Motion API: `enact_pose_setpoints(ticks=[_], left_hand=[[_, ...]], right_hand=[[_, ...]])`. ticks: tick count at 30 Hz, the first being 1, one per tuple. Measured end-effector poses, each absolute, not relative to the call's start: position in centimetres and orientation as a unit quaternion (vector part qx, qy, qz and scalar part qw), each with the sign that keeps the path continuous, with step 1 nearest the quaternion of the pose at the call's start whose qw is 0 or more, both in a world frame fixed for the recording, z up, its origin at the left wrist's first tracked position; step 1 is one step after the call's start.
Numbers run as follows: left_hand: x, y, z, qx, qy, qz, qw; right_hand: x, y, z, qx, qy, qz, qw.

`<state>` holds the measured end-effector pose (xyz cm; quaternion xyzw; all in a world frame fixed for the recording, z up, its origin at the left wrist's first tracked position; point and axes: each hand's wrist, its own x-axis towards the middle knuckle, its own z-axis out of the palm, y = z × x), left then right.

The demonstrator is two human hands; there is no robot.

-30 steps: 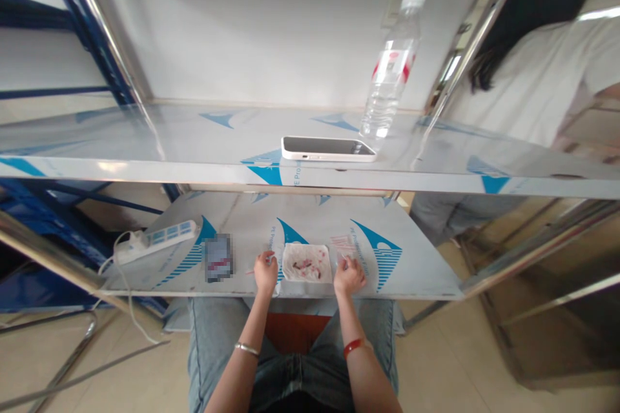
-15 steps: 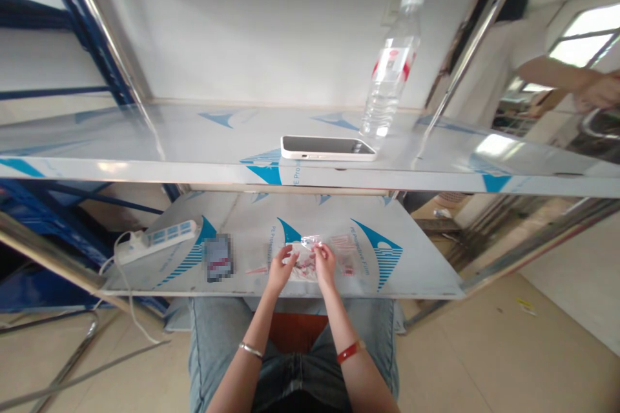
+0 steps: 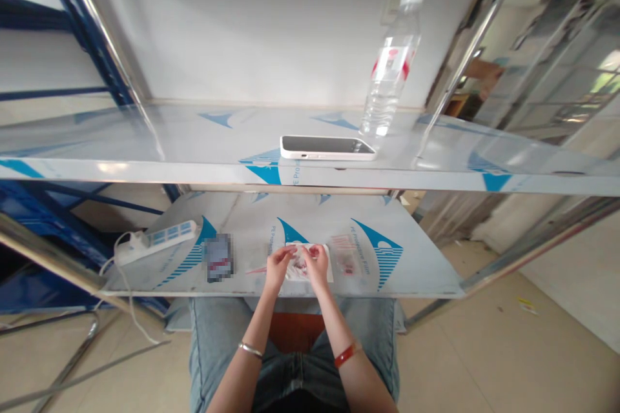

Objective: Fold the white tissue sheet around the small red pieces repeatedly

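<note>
On the lower shelf my left hand (image 3: 278, 266) and my right hand (image 3: 316, 262) face each other with fingertips close together. Both are closed in a pinch, and what they hold is too small and blurred to name. Under them lies a white sheet (image 3: 327, 266) with red and white bits on it, partly covered by my fingers. A clear packet with red markings (image 3: 347, 263) rests right of my right hand. A thin reddish pointed piece (image 3: 256, 270) lies left of my left hand.
A pixelated dark object (image 3: 219, 258) and a white power strip (image 3: 159, 240) with a cable sit at left on the lower shelf (image 3: 416, 271). The upper shelf (image 3: 194, 148) holds a phone (image 3: 327, 148) and a water bottle (image 3: 391, 64). Blue metal framing (image 3: 92, 32) stands at left.
My hands have drawn closer together, the right one moving left. The shiny clear plastic piece at my right fingertips no longer shows. A person at the right has gone out of view.
</note>
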<state>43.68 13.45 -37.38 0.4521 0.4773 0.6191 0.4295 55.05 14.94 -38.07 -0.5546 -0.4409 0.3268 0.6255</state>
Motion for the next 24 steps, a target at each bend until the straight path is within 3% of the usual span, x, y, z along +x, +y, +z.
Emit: enact_pose_setpoints(ticks=[7, 24], left_hand=[[43.7, 13.2, -37.1, 0.464, 0.489, 0.604, 0.424], [43.3, 13.3, -37.8, 0.516, 0.489, 0.584, 0.393]], right_hand=[[54.7, 14.6, -37.3, -0.490, -0.422, 0.522, 0.557], [54.2, 13.4, -35.6, -0.491, -0.426, 0.553, 0.521]])
